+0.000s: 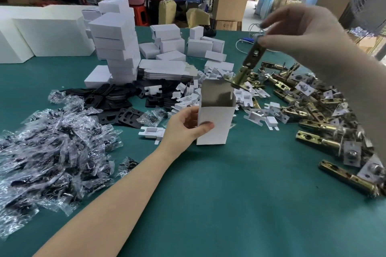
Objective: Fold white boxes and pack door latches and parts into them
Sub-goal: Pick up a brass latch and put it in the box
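**Inserting the latch into the upright box**

The door latch [248, 62] hangs tilted above the open mouth of the white box [216, 119], faceplate end lowest and just over the box's far right corner. Bring the latch upright and centre it over the opening before lowering, so the faceplate clears the side flaps. The right hand [302, 33] pinches the latch's top end; exact finger contact is blurred. The left hand [186, 127] grips the box, upright on the green table [240, 194].
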### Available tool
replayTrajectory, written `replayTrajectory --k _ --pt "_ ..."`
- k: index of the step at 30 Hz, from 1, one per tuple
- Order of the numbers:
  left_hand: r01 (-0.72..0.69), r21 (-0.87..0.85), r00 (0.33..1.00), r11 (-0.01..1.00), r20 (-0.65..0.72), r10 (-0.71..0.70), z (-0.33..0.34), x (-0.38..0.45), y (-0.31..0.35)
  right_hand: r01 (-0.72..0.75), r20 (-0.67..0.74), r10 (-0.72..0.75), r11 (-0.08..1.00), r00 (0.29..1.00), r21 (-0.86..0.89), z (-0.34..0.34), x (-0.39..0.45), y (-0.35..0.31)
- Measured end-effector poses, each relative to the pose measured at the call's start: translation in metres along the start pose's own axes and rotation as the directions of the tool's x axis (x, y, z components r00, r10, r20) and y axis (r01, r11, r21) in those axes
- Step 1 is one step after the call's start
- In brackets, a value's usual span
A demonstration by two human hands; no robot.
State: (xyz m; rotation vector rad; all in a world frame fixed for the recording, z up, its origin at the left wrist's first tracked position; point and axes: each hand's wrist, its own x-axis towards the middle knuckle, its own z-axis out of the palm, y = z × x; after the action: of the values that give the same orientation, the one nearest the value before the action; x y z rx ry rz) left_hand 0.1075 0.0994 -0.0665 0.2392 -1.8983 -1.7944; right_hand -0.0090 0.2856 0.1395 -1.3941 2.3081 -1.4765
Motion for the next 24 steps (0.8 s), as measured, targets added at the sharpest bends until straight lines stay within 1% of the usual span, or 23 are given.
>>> replayTrajectory --k 2,4,6,9,13,19,21,24 --pt "0.008 -0.019 1.000 1.000 0.012 -0.008 -0.002 0.000 0.000 0.007 0.083 -0.011 0.999 0.996 0.045 0.007 0.004 -0.004" --pt "0.026 -0.028 0.999 0.999 0.034 -0.025 -0.004 0.000 0.000 0.008 0.154 -0.009 1.000 0.988 0.007 0.018 0.008 -0.004" --pt "0.031 -0.025 0.998 0.999 0.052 -0.030 -0.006 0.001 0.000 0.033 0.189 -0.024 0.999 0.982 -0.042 0.030 0.011 -0.003" --pt "0.030 -0.022 0.998 0.999 0.057 -0.029 -0.006 0.001 0.000 0.067 0.192 -0.052 0.995 0.980 -0.070 0.038 0.015 0.001" --pt "0.027 -0.005 0.997 1.000 0.071 -0.027 -0.007 0.001 -0.001 0.045 0.238 -0.014 0.991 0.971 -0.125 0.045 0.019 0.009" --pt "0.034 -0.029 0.996 0.999 0.086 -0.032 -0.007 0.002 -0.001 0.119 0.134 -0.086 0.956 0.987 -0.267 0.057 0.018 0.015" --pt "0.038 -0.037 0.996 0.999 0.085 -0.035 -0.007 0.002 -0.002 0.135 0.131 -0.102 0.950 0.986 -0.280 0.057 0.017 0.016" --pt "0.040 -0.054 0.995 0.998 0.095 -0.035 -0.007 0.001 -0.002 0.155 0.169 -0.108 0.942 0.980 -0.299 0.059 0.017 0.017"
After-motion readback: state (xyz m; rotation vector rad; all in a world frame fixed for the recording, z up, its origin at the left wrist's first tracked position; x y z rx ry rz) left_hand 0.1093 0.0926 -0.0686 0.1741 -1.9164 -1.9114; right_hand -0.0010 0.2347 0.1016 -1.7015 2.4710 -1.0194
